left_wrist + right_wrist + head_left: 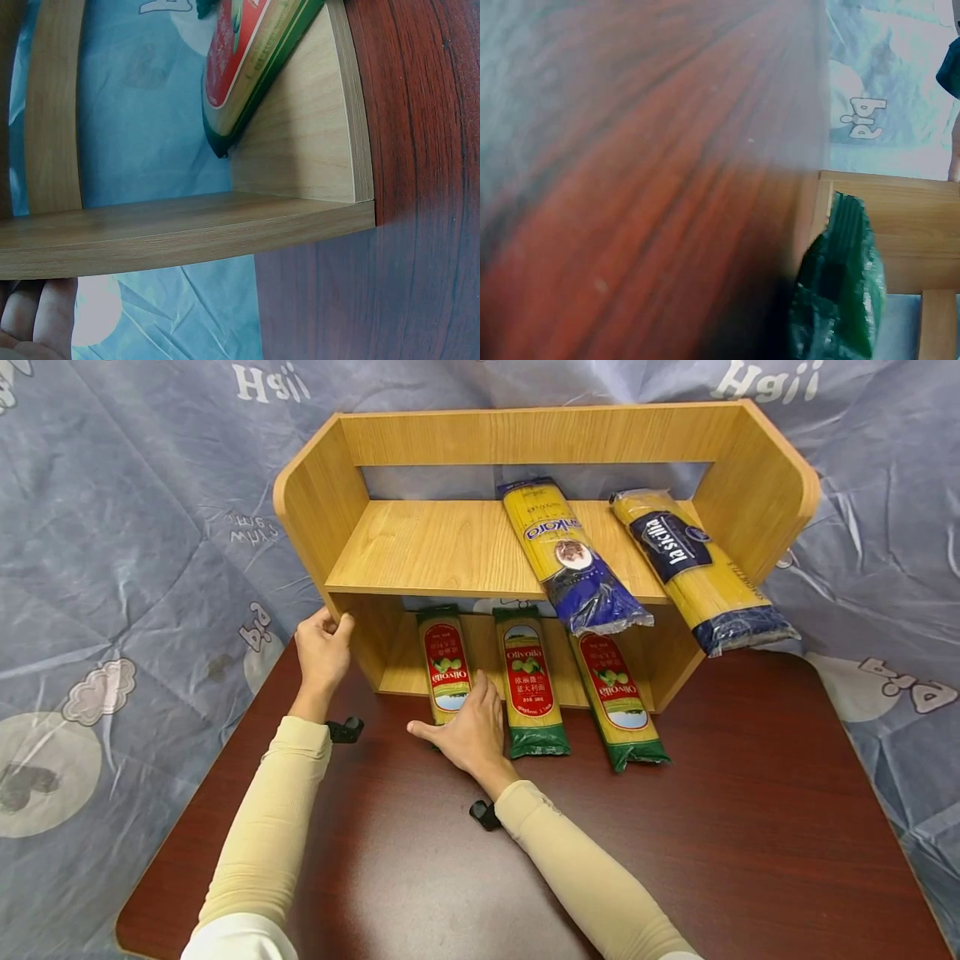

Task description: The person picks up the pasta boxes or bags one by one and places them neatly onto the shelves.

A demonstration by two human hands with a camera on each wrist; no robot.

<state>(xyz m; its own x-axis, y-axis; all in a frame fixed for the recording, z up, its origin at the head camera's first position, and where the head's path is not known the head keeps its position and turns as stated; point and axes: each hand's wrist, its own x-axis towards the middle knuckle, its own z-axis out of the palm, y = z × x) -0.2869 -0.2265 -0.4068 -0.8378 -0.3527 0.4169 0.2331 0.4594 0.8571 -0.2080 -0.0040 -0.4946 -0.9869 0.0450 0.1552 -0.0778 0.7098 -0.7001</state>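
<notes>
My left hand (324, 652) grips the front edge of the wooden shelf's left side panel (351, 639); in the left wrist view, its curled fingers (52, 315) lie against the panel's outer face. On the lower level, my right hand (472, 727) is over the near end of the leftmost spaghetti pack (447, 664), thumb spread to the left and fingers extended along its right side. That pack's green end (840, 285) shows in the right wrist view, where the fingers are out of sight. Beside it lie a middle spaghetti pack (528, 681) and a right one (613, 693), both jutting forward.
On the upper board (427, 543), a blue-ended pasta pack (562, 547) and a dark-labelled spaghetti pack (697, 564) overhang the front. The shelf stands on a dark red table (750, 793), with a grey-blue printed cloth (150, 527) behind and at the sides.
</notes>
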